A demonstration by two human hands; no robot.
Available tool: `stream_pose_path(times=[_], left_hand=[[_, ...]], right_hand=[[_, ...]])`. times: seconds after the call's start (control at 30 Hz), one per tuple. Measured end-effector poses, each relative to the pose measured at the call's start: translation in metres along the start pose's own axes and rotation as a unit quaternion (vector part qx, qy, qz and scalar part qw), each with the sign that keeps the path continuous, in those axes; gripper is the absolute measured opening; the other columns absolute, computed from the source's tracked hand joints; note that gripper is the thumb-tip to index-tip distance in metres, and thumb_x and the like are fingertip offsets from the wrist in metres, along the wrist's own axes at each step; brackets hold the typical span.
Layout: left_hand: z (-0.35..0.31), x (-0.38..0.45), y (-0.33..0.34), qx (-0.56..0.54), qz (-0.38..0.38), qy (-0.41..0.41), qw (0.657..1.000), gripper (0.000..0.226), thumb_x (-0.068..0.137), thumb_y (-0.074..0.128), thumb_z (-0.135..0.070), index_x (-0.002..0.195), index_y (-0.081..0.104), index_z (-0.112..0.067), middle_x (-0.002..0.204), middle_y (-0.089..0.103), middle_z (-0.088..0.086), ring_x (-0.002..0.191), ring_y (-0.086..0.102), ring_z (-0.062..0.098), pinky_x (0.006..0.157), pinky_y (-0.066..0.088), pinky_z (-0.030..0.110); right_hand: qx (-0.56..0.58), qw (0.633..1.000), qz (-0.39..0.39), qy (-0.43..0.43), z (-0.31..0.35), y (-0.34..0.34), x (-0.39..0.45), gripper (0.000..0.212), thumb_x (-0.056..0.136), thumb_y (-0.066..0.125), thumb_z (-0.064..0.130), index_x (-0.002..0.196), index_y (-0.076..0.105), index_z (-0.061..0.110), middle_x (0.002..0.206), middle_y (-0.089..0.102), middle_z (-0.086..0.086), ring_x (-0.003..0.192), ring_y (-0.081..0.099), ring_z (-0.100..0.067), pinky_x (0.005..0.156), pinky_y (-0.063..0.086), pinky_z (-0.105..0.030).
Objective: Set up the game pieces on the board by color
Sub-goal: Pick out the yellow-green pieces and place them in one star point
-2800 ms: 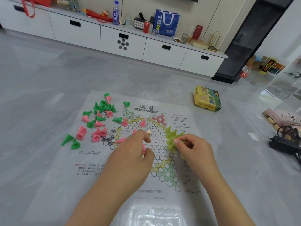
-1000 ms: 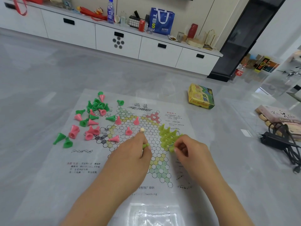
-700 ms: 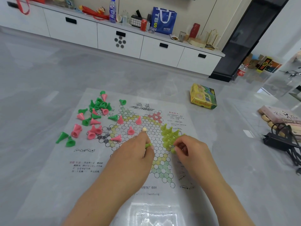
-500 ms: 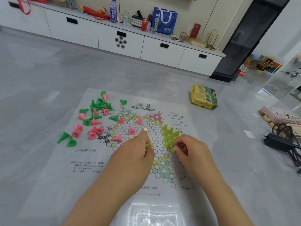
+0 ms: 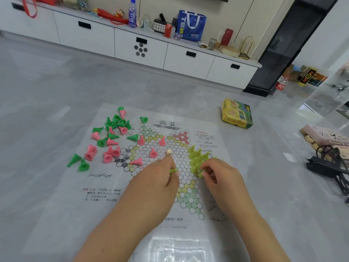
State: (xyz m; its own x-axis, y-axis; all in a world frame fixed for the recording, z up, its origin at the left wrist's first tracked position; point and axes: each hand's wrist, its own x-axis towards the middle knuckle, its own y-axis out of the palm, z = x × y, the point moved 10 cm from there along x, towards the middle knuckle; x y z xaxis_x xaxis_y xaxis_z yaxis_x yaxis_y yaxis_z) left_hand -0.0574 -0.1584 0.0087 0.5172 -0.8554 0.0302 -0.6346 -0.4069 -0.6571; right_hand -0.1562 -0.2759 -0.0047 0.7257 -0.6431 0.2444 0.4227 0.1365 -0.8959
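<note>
A printed star-shaped game sheet (image 5: 117, 193) lies flat on the grey floor. Several yellow-green cone pieces (image 5: 197, 156) stand clustered on its right point. My right hand (image 5: 220, 178) pinches one yellow-green piece (image 5: 201, 175) at the near edge of that cluster. My left hand (image 5: 156, 178) rests on the middle of the board, fingers closed around a yellow-green piece (image 5: 173, 170). A few pink cones (image 5: 153, 153) stand on the board's left half. Mixed pink and dark green cones (image 5: 113, 129) lie scattered off the grid at the left.
A yellow game box (image 5: 237, 114) sits on the floor beyond the sheet at the right. A black adapter with cables (image 5: 324, 167) and a flat box (image 5: 328, 138) lie far right. A clear plastic bag (image 5: 175, 248) lies at the sheet's near edge. White cabinets (image 5: 139, 48) line the back.
Both hands have stayed nearly still over the last second. Since 2.8 s ago my right hand has drawn back to the cluster's near edge, and a yellow-green piece now shows in my left hand.
</note>
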Motion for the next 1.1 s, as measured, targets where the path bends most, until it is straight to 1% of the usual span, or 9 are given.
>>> stream_pose_path(times=[0.17, 0.33, 0.47, 0.57, 0.63, 0.77, 0.83, 0.97, 1.1], left_hand=[[0.000, 0.000, 0.005, 0.023, 0.024, 0.007, 0.999, 0.017, 0.096, 0.033, -0.027, 0.080, 0.039, -0.028, 0.081, 0.048, -0.010, 0.073, 0.044, 0.005, 0.070, 0.039, 0.024], [0.000, -0.001, 0.006, 0.026, 0.032, 0.011, 0.999, 0.016, 0.096, 0.033, -0.026, 0.082, 0.041, -0.027, 0.083, 0.049, -0.010, 0.073, 0.043, 0.004, 0.070, 0.038, 0.022], [0.004, -0.001, 0.004, -0.002, 0.024, -0.001, 1.000, 0.010, 0.095, 0.035, -0.024, 0.089, 0.043, -0.027, 0.077, 0.048, -0.010, 0.066, 0.044, 0.005, 0.061, 0.037, 0.021], [0.006, -0.003, 0.005, -0.039, 0.030, -0.020, 0.999, 0.010, 0.095, 0.034, -0.022, 0.095, 0.037, -0.031, 0.071, 0.046, -0.009, 0.058, 0.041, 0.004, 0.051, 0.030, 0.020], [0.007, -0.005, 0.007, -0.052, 0.040, -0.027, 0.997, 0.015, 0.095, 0.034, -0.021, 0.102, 0.031, -0.034, 0.075, 0.050, -0.008, 0.062, 0.046, 0.005, 0.054, 0.034, 0.021], [0.008, -0.006, 0.011, -0.060, 0.077, -0.029, 0.995, 0.022, 0.096, 0.032, -0.024, 0.115, 0.024, -0.033, 0.096, 0.060, -0.003, 0.083, 0.057, 0.012, 0.073, 0.044, 0.027], [0.008, -0.008, 0.010, -0.051, 0.090, -0.028, 0.994, 0.018, 0.097, 0.030, -0.025, 0.114, 0.028, -0.029, 0.096, 0.058, -0.002, 0.083, 0.055, 0.015, 0.073, 0.043, 0.029], [0.009, -0.010, 0.009, -0.023, 0.099, -0.022, 0.995, 0.004, 0.097, 0.030, -0.024, 0.096, 0.034, -0.024, 0.081, 0.050, -0.003, 0.072, 0.046, 0.014, 0.068, 0.038, 0.029], [0.012, -0.010, 0.008, -0.014, 0.093, -0.019, 0.995, 0.009, 0.097, 0.029, -0.024, 0.101, 0.037, -0.026, 0.086, 0.053, 0.000, 0.076, 0.049, 0.015, 0.071, 0.043, 0.033]], right_hand=[[-0.005, 1.000, 0.010, 0.004, 0.000, 0.002, -0.001, 0.018, 0.087, 0.057, 0.010, 0.101, 0.064, 0.018, 0.073, 0.041, 0.027, 0.065, 0.041, 0.009, 0.062, 0.033, -0.004], [0.018, 0.999, -0.012, 0.025, 0.000, -0.011, -0.004, 0.025, 0.085, 0.060, 0.010, 0.106, 0.062, 0.022, 0.072, 0.051, 0.017, 0.065, 0.049, -0.002, 0.063, 0.041, -0.013], [0.133, 0.989, -0.069, 0.011, 0.022, -0.038, -0.006, 0.018, 0.084, 0.063, 0.012, 0.089, 0.063, 0.030, 0.066, 0.059, 0.012, 0.068, 0.055, -0.007, 0.060, 0.043, -0.010], [0.264, 0.964, 0.041, -0.008, 0.056, -0.023, -0.010, 0.023, 0.084, 0.063, 0.015, 0.085, 0.063, 0.037, 0.077, 0.064, 0.012, 0.063, 0.057, -0.003, 0.059, 0.042, -0.008], [0.295, 0.948, 0.113, -0.028, 0.075, -0.007, -0.016, 0.025, 0.086, 0.062, 0.015, 0.080, 0.064, 0.039, 0.072, 0.065, 0.010, 0.060, 0.056, -0.001, 0.058, 0.042, -0.009], [0.337, 0.936, 0.097, -0.014, 0.079, 0.001, -0.015, 0.018, 0.085, 0.063, 0.016, 0.081, 0.066, 0.033, 0.074, 0.068, 0.002, 0.059, 0.058, -0.009, 0.057, 0.044, -0.013], [0.352, 0.932, 0.084, 0.002, 0.078, 0.000, -0.014, 0.019, 0.082, 0.065, 0.016, 0.079, 0.067, 0.035, 0.074, 0.068, -0.002, 0.060, 0.059, -0.014, 0.057, 0.044, -0.014], [0.352, 0.932, 0.087, 0.013, 0.080, 0.001, -0.014, 0.018, 0.083, 0.058, 0.039, 0.068, 0.064, 0.030, 0.067, 0.064, -0.006, 0.050, 0.049, 0.001, 0.052, 0.038, -0.010], [0.386, 0.920, 0.040, 0.053, 0.071, -0.002, -0.012, 0.017, 0.082, 0.065, 0.014, 0.070, 0.066, 0.026, 0.070, 0.067, 0.005, 0.056, 0.058, -0.002, 0.054, 0.045, -0.012]])
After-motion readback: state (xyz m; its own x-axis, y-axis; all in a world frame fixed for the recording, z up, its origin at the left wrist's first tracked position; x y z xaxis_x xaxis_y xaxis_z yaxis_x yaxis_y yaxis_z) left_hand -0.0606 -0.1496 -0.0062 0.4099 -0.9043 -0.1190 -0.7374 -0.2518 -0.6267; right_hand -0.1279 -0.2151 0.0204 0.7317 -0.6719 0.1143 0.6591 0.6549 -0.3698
